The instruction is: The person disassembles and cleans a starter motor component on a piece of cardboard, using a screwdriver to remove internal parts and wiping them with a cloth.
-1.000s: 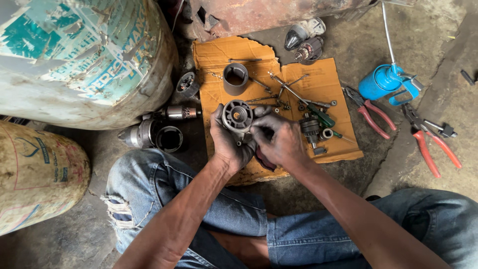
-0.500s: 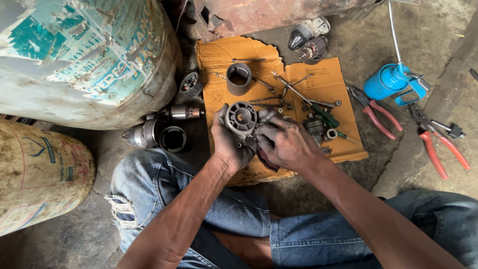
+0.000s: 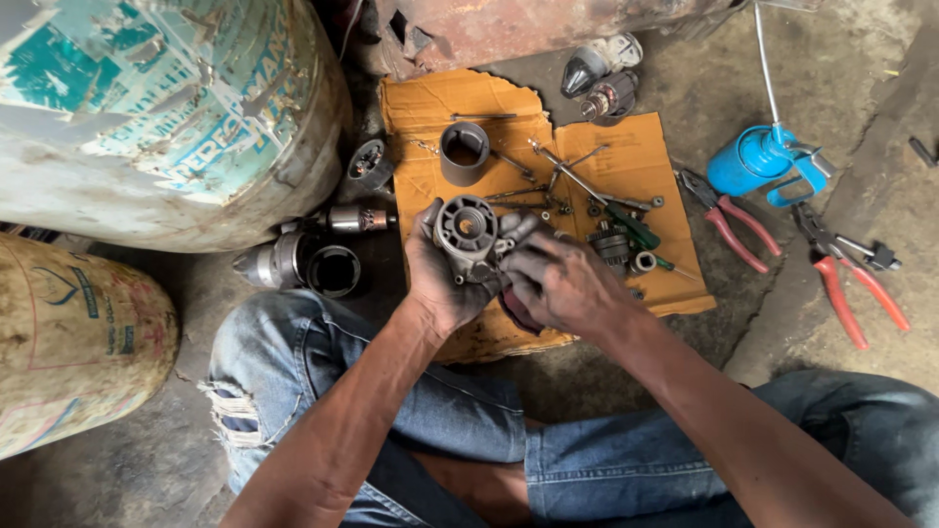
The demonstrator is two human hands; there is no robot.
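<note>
Head view | left hand (image 3: 440, 284) cups grey cast-metal motor housing (image 3: 467, 235) above torn brown cardboard sheet (image 3: 626, 161) | right hand (image 3: 558, 284) pressed closed against its side | judged mid-job: dark steel sleeve (image 3: 464, 153), small gear (image 3: 610, 244), loose screws still apart.

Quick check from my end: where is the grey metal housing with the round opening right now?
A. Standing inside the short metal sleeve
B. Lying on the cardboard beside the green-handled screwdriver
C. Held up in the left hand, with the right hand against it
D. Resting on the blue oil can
C: the grey metal housing sits in the left hand, raised over the cardboard, and the right hand presses against its side.
</note>
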